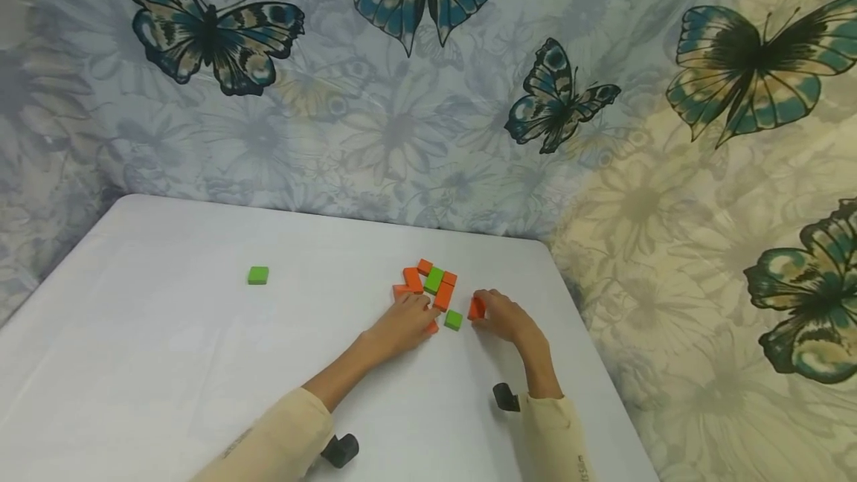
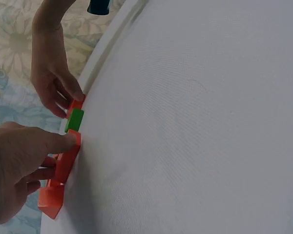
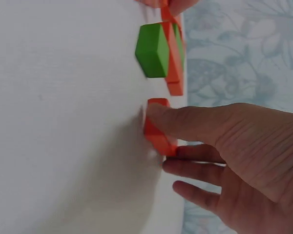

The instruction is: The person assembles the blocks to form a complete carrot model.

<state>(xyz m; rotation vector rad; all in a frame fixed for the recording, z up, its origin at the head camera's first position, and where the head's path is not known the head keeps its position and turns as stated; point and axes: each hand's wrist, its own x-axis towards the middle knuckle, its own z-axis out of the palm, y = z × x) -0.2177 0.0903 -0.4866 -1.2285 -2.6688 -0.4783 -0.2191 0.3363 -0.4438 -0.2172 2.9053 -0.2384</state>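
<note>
On the white table, my left hand (image 1: 405, 324) grips a long orange block (image 2: 67, 158), its thumb on the near side and its fingers behind. In the head view this hand covers most of that block. To the right, my right hand (image 1: 504, 316) pinches another orange block (image 1: 476, 309) between thumb and fingers, low at the tabletop. A green block (image 1: 453, 320) lies between the two hands, touched by neither. Just beyond them is a cluster of orange blocks (image 1: 443, 295) around one green block (image 1: 434, 280).
A lone green block (image 1: 257, 275) lies far to the left on the white table (image 1: 167, 348). Behind the table's back edge hangs a butterfly-patterned cloth (image 1: 402, 132), which also runs along the right side. Dark wrist devices (image 1: 341, 451) stick out beside the sleeves.
</note>
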